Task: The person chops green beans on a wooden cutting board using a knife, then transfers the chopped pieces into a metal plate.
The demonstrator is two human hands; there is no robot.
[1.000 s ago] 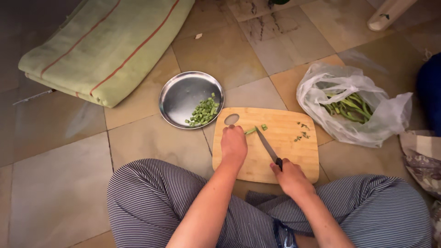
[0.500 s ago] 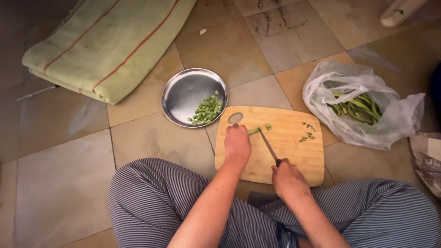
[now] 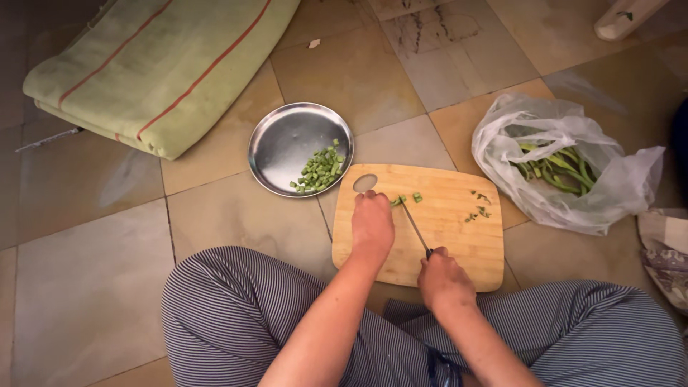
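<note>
I sit cross-legged on a tiled floor with a wooden cutting board [image 3: 459, 236] in front of me. My left hand [image 3: 371, 228] rests on the board and pins down a green bean [image 3: 396, 201] under its fingertips. My right hand [image 3: 444, 278] grips the handle of a knife [image 3: 414, 225], whose blade points toward the bean's cut end. A few cut green pieces [image 3: 416, 196] lie by the blade, and small trimmings [image 3: 478, 211] lie further right. A round steel plate [image 3: 287, 143] to the board's upper left holds a pile of chopped bean pieces [image 3: 319, 170].
A clear plastic bag [image 3: 616, 186] with whole green beans [image 3: 559, 168] sits to the right of the board. A folded green mat with red stripes [image 3: 158, 64] lies at the upper left. A cloth or paper item [image 3: 666, 251] is at the right edge.
The knife blade has swung from lying across the board to pointing at the bean by my left fingertips. The view has shifted slightly; both hands stay on the board.
</note>
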